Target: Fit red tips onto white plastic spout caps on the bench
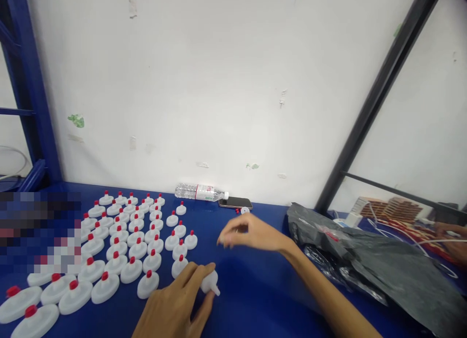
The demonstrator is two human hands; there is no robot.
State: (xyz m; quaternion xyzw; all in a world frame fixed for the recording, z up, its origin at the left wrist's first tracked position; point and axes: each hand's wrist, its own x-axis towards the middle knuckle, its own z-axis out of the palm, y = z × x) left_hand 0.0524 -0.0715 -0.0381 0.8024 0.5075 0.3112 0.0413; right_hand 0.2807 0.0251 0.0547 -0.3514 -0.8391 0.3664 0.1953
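My left hand (178, 299) pinches a white nozzle cap (209, 282) between thumb and fingers; its bare spout points down and to the right, with no red tip on it. Up and to the right, my right hand (242, 233) is in the air over the blue table, its fingers curled towards the thumb. Whatever may be between those fingertips is hidden. Behind that hand lie a few small red tips (238, 211) and a white round piece (245, 210). To the left, many white nozzle caps with red tips (132, 269) stand upright in rough rows.
A clear water bottle (200, 192) lies along the wall beside a dark phone (235, 202). Grey-black plastic bags (365, 260) cover the table's right side. Beyond a dark post (379, 99), another person's hand (454, 236) shows near cables. The far left is pixelated.
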